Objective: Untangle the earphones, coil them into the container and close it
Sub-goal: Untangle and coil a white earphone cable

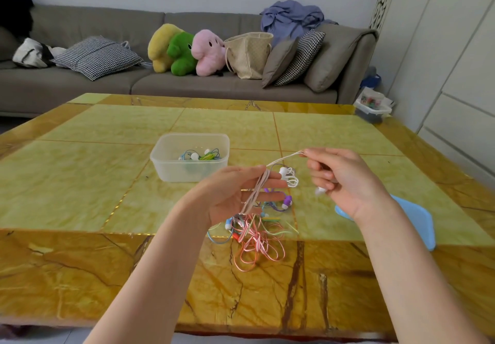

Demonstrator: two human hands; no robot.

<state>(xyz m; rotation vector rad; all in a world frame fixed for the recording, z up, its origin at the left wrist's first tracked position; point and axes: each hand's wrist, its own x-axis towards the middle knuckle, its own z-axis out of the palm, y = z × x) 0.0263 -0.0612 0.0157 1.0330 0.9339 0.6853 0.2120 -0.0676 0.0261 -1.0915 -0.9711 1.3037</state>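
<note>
pale pink cord (284, 159) is being wound: it runs from the left hand (235, 196) up and rightward to the right hand (345, 183), taut between the two. the left hand is held palm up above the worktop (80, 172), fingers straight and pointing right, with several turns of that cord lying across them, so its grip is loose, a spool more than a clamp. the right hand's grip is closed on the cord, thumb and forefinger pinching it at the high end of the span, and the lower fingers are curled around a white earbud (320, 190).

the relation that matters is this stretch of cord. its long axis climbs from the left fingertips to the right-hand pinch, crosswise to the turns already on the left fingers. to lay the next turn, i would judge the right hand must carry its end around the left fingers, while the left hand stays as the fixed form.

below the hands, a tangle of earphones (254, 239) lies on the worktop, pink, blue, green and purple cords crossing each other, with a white pair (290, 176) just beyond. the left hand is nearer to that heap.

the clear plastic container (171, 167) stands open behind and to the left, close to the left hand, with a few coiled sets (203, 155) already inside. a light blue lid (417, 220) lies on the right, partly under the right forearm. much of the task seems left to do.
</note>
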